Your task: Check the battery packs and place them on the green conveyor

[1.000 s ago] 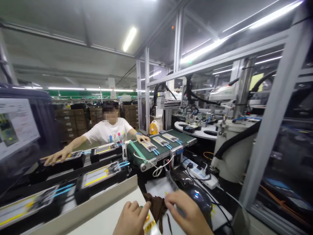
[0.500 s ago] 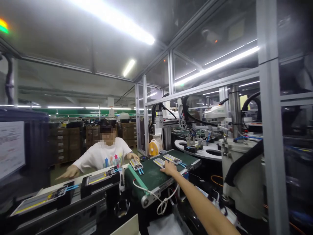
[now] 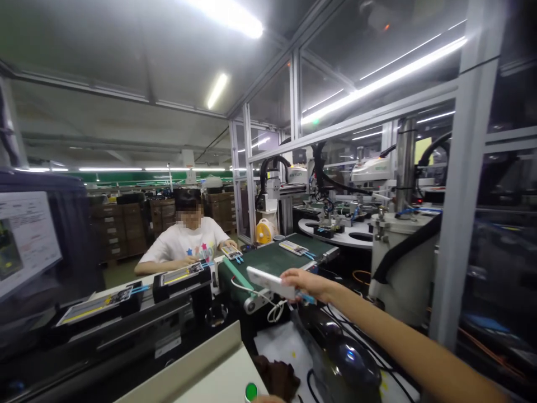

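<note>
My right hand (image 3: pixel 308 282) grips a white flat panel (image 3: pixel 271 281) by its right end. The panel is tilted, raised above the near edge of the green conveyor belt (image 3: pixel 262 260), and blue leads show by my fingers. Another flat panel (image 3: pixel 295 248) with blue leads lies on the belt further back. A sliver of my left hand (image 3: pixel 269 399) shows at the bottom edge, beside a green button (image 3: pixel 251 391) on a cream box; its fingers are mostly out of sight.
A person (image 3: pixel 193 240) across the line has a hand at a panel (image 3: pixel 232 253) by the belt's left side. Black fixtures (image 3: pixel 182 282) on the left carry panels. A white cable (image 3: pixel 277 308) loops below the belt. A metal frame post (image 3: pixel 474 168) stands right.
My right hand has lifted a panel off the belt and drawn it nearer, turned up on edge. The person opposite has pulled an outstretched arm in. A bit of my left hand has appeared.
</note>
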Demonstrator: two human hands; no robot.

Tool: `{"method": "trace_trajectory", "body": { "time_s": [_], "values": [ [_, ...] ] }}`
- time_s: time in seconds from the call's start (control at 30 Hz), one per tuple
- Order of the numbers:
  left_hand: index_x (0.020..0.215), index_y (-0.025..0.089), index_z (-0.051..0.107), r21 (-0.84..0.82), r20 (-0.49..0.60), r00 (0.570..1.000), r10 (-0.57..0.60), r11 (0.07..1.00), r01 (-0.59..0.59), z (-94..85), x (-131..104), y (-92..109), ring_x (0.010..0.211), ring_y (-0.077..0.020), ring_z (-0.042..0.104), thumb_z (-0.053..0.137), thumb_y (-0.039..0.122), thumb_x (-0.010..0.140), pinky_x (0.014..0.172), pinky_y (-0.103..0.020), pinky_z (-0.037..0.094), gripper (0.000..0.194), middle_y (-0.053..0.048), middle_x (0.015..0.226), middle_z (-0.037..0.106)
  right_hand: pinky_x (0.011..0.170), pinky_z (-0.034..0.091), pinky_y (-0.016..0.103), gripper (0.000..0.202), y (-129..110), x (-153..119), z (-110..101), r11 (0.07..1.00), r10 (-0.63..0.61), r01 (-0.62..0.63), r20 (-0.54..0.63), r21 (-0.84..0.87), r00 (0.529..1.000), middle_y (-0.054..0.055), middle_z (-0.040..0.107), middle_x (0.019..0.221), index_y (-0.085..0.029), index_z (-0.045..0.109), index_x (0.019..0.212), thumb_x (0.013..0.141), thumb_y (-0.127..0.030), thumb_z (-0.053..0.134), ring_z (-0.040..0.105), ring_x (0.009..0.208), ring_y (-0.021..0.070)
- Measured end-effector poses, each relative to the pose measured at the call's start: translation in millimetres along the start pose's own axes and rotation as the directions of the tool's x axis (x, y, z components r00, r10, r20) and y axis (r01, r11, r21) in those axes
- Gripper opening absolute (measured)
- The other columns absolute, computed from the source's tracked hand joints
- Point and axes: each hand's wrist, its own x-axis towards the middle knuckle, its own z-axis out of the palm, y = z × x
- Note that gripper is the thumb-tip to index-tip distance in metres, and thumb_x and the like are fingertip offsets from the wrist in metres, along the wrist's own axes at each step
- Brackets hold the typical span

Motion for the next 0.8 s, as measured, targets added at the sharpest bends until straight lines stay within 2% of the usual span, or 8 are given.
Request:
{"method": "trace_trajectory", "body": {
  "time_s": [0.17, 0.23, 0.3, 0.37, 0.43, 0.53, 0.63, 0.8],
  "values": [
    [0.085, 0.011, 0.072, -0.330, 0.122, 0.963, -0.241, 0.905, 0.268, 5.0, -35, 0, 0.063, -0.0212, 0.066, 0.043, 0.085, 0.065, 0.064, -0.030, 0.049, 0.082, -0.012, 0.064, 0.069, 0.080, 0.054, 0.031, 0.060, -17, -108, 42, 0.973, -0.192, 0.142, 0.293, 0.183, 0.937, 0.004, 0.071, 0.105, -0.021, 0.055, 0.110, 0.058, -0.034, 0.080, 0.067, 0.094, 0.0206],
    [0.077, 0.007, 0.071, -0.410, 0.213, 0.938, -0.273, 0.847, 0.339, 10.6, -45, 7, 0.064, -0.0181, 0.066, 0.047, 0.076, 0.071, 0.065, -0.024, 0.046, 0.074, -0.013, 0.066, 0.070, 0.090, 0.050, 0.034, 0.062, -25, -137, 54, 0.946, -0.316, 0.263, 0.365, 0.189, 0.875, 0.005, 0.069, 0.110, -0.020, 0.057, 0.113, 0.056, -0.025, 0.081, 0.065, 0.100, 0.0217],
    [0.074, 0.008, 0.070, -0.360, 0.239, 0.943, -0.230, 0.881, 0.306, 17.5, -51, 12, 0.072, -0.0207, 0.067, 0.066, 0.059, 0.067, 0.069, -0.024, 0.046, 0.051, -0.012, 0.072, 0.072, 0.097, 0.047, 0.035, 0.066, -29, -154, 61, 0.904, -0.427, 0.378, 0.368, 0.199, 0.826, 0.006, 0.068, 0.113, -0.019, 0.055, 0.119, 0.058, -0.020, 0.079, 0.064, 0.104, 0.0210],
    [0.083, 0.010, 0.069, -0.312, 0.240, 0.950, -0.197, 0.911, 0.268, 24.3, -55, 13, 0.077, -0.0237, 0.068, 0.080, 0.038, 0.057, 0.071, -0.026, 0.047, 0.040, -0.012, 0.079, 0.073, 0.101, 0.045, 0.035, 0.068, -24, -159, 65, 0.877, -0.480, 0.460, 0.255, 0.136, 0.839, 0.006, 0.065, 0.118, -0.020, 0.051, 0.126, 0.063, -0.016, 0.075, 0.061, 0.110, 0.0206],
    [0.096, 0.011, 0.066, -0.351, 0.206, 0.966, -0.159, 0.909, 0.224, 29.6, -56, 8, 0.076, -0.0250, 0.070, 0.081, 0.027, 0.055, 0.071, -0.029, 0.048, 0.047, -0.014, 0.085, 0.074, 0.107, 0.040, 0.039, 0.062, -12, -159, 72, 0.856, -0.513, 0.513, 0.009, -0.064, 0.858, 0.009, 0.060, 0.126, -0.021, 0.050, 0.129, 0.070, -0.016, 0.070, 0.055, 0.120, 0.0219],
    [0.106, 0.015, 0.059, -0.432, 0.064, 0.995, -0.080, 0.897, 0.100, 32.7, -53, -2, 0.075, -0.0283, 0.071, 0.079, 0.024, 0.061, 0.074, -0.038, 0.051, 0.050, -0.013, 0.088, 0.073, 0.105, 0.043, 0.040, 0.041, 13, -155, 92, 0.836, -0.545, 0.459, -0.348, -0.302, 0.763, 0.010, 0.060, 0.125, -0.022, 0.056, 0.121, 0.080, -0.022, 0.062, 0.055, 0.119, 0.0228],
    [0.110, 0.019, 0.056, -0.316, -0.096, 0.994, -0.043, 0.949, 0.011, 29.0, -48, -15, 0.078, -0.0299, 0.070, 0.082, 0.031, 0.063, 0.076, -0.042, 0.051, 0.055, -0.010, 0.088, 0.072, 0.087, 0.054, 0.028, 0.021, 30, -153, 124, 0.865, -0.499, 0.447, -0.483, -0.227, 0.720, 0.006, 0.067, 0.106, -0.023, 0.062, 0.106, 0.085, -0.025, 0.059, 0.065, 0.097, 0.0174],
    [0.113, 0.019, 0.059, 0.200, -0.243, 0.958, 0.152, 0.974, -0.104, 21.0, -46, -31, 0.104, -0.0313, 0.061, 0.075, 0.041, 0.072, 0.095, -0.040, 0.045, 0.049, -0.012, 0.108, 0.068, 0.080, 0.055, 0.025, 0.011, 29, -146, 170, 0.854, -0.500, 0.460, -0.621, -0.241, 0.603, 0.003, 0.067, 0.095, -0.024, 0.064, 0.095, 0.085, -0.025, 0.061, 0.065, 0.090, 0.0167]
  ]
}}
